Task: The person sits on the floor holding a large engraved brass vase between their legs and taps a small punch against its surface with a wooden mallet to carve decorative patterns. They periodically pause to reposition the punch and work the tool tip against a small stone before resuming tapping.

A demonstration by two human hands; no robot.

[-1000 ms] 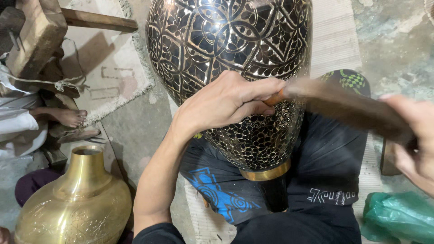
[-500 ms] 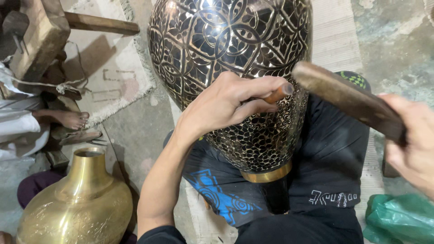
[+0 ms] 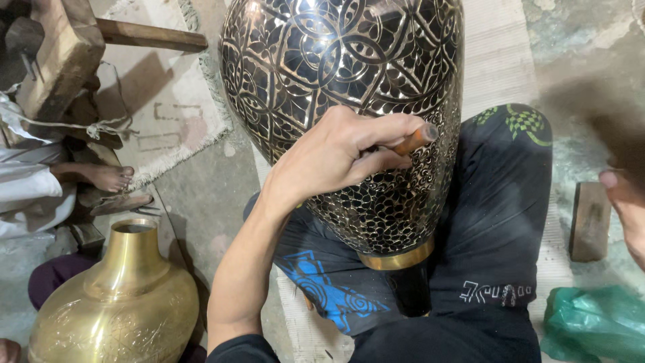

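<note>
Left hand clenched around wooden-handled chisel, pressed against engraved black-and-gold vase. Right hand at frame edge, grip indiscernible. Plain brass vase nearby.

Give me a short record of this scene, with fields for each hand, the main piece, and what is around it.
Left hand: closed grip on a wooden-handled tool, pressed against the vase
Right hand: at the frame's right edge, mostly cut off; grip unclear
Main piece: large black and brass patterned vase, resting across the lap
Nearby: plain brass vase, green plastic bag, wooden block, another person's bare foot
</note>
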